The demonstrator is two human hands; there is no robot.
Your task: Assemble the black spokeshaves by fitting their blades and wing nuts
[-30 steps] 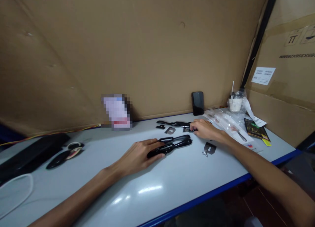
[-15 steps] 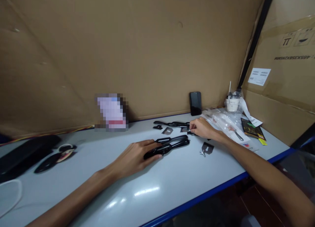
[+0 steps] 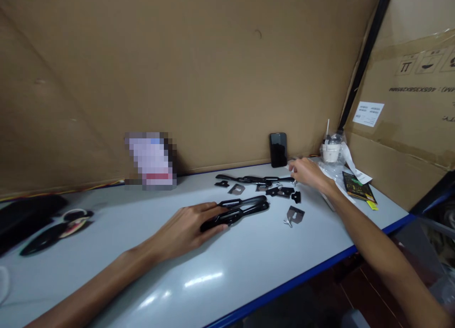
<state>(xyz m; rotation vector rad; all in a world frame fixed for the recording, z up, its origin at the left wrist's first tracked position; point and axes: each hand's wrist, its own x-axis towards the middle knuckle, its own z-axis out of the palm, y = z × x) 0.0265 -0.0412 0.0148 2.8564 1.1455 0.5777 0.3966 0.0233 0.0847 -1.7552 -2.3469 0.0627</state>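
My left hand [image 3: 188, 221] is closed around the near ends of two black spokeshave bodies [image 3: 245, 209] lying side by side on the table. More black spokeshave bodies [image 3: 254, 180] rest behind them. My right hand [image 3: 308, 171] is over the clear plastic packaging [image 3: 334, 169], beyond the loose parts, with its fingers curled; whatever is between the fingertips is hidden. Slotted grey blades [image 3: 236, 189] and small black cap plates [image 3: 285, 192] lie scattered between the hands. Nearer the front edge, a silver thumbscrew [image 3: 287, 222] sits against another slotted blade [image 3: 295, 214].
A phone [image 3: 278, 150] leans on the cardboard wall, with a blurred-out upright item [image 3: 152, 159] farther left. A wrapped cup [image 3: 332, 150] and a black-and-yellow packet [image 3: 358, 186] are at the right. Keys [image 3: 73, 223] and a black case [image 3: 31, 221] lie left.
My right hand has moved back from the small parts to the plastic packaging, uncovering several black cap plates. My left hand keeps its hold on the spokeshave bodies. The view has shifted slightly.
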